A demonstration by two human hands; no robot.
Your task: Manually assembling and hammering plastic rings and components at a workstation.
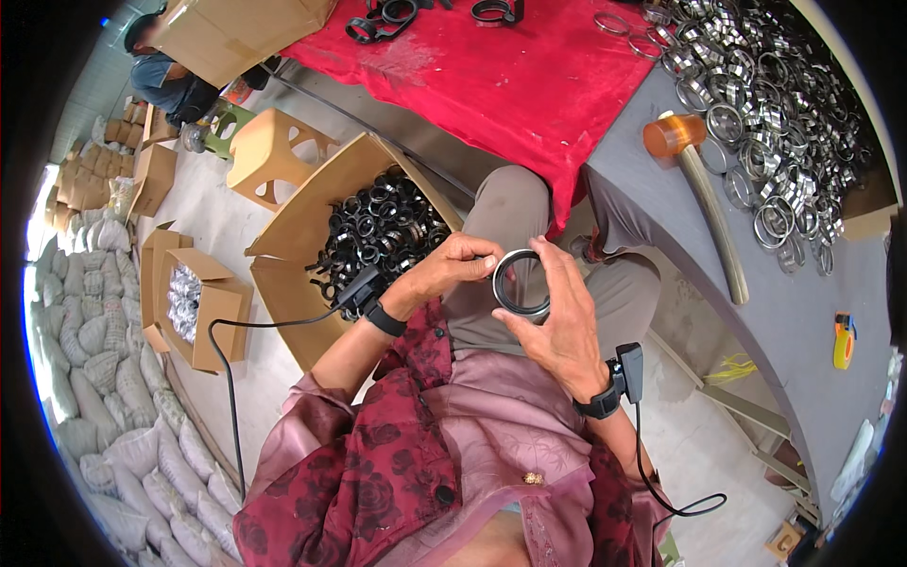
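Above my lap, both hands are at a round ring (521, 311) with a silver metal edge and a black inner band. My right hand (564, 326) grips it from the right, thumb along the lower rim and fingers at the upper side. On the left, my left hand (453, 268) is closed in a pinch against the ring's edge; what lies exactly between those fingertips is hidden. A cardboard box (283, 317) of black ring-shaped parts (378, 231) stands beside my left forearm.
A heap of silver metal rings (756, 123) covers the far right of the grey table (652, 161), near a mallet (709, 198) and a yellow tape measure (844, 340). Black clamps (381, 19) lie on the red cloth (472, 85). A stool (269, 151) and stacked sacks (99, 378) are left.
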